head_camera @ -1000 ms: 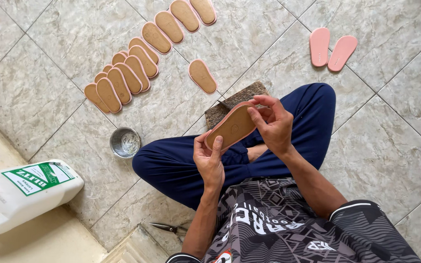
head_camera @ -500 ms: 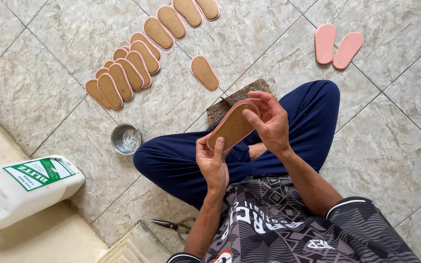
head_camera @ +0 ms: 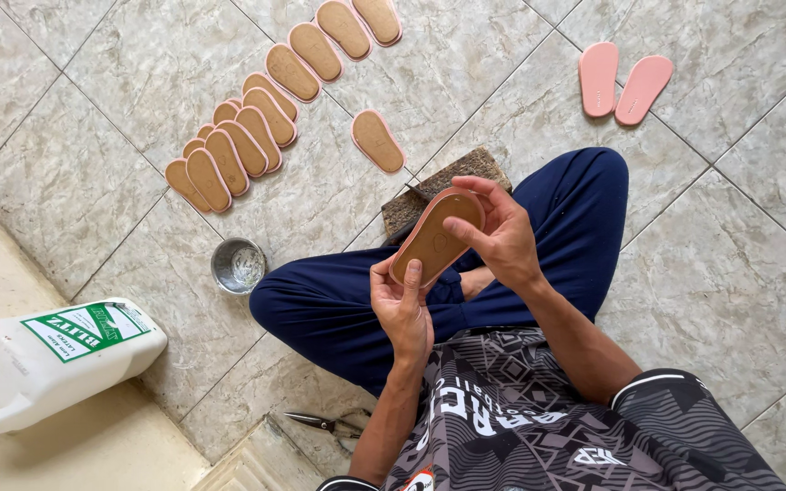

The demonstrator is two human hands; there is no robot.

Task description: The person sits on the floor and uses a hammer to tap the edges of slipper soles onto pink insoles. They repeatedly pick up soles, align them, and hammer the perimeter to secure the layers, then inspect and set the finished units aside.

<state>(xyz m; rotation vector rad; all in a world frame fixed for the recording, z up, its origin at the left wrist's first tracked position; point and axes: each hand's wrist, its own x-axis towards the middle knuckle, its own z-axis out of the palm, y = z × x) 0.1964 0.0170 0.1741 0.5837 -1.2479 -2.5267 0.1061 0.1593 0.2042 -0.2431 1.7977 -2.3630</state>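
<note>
Both hands are clamping one tan insole [head_camera: 436, 238] with a pink rim, holding it over the lap. Left hand [head_camera: 402, 305] is gripping the heel end from below, index finger lying up along the tan face. Right hand [head_camera: 502, 236] is closing over the toe end, thumb pressing onto the face, fingers wrapping the far edge.

Change against half a second and a second ago: small. The insole is sitting a bit flatter to the camera, tan face showing more fully; the right thumb is sliding further onto it. Both grips are holding the same ends as before. My read: the person is still pressing or smoothing this piece, not swapping it.

Near the left elbow, scissors [head_camera: 325, 424] are lying on the floor [head_camera: 730, 282]. Further left of that hand, a white jug [head_camera: 43, 359] with a green label is lying on its side, and a small metal tin [head_camera: 237, 265] is sitting between it and the knee.

Just beyond the hands, a rough brown block [head_camera: 429, 186] is lying on the floor, partly hidden by the held insole. Beyond that, a single insole [head_camera: 377, 141]. Far left of the hands, a row of insoles [head_camera: 256, 127] is overlapping and running away diagonally. Far right, a pink pair [head_camera: 619, 84] is lying side by side. None of these are shifting; only the camera is drifting slightly.
</note>
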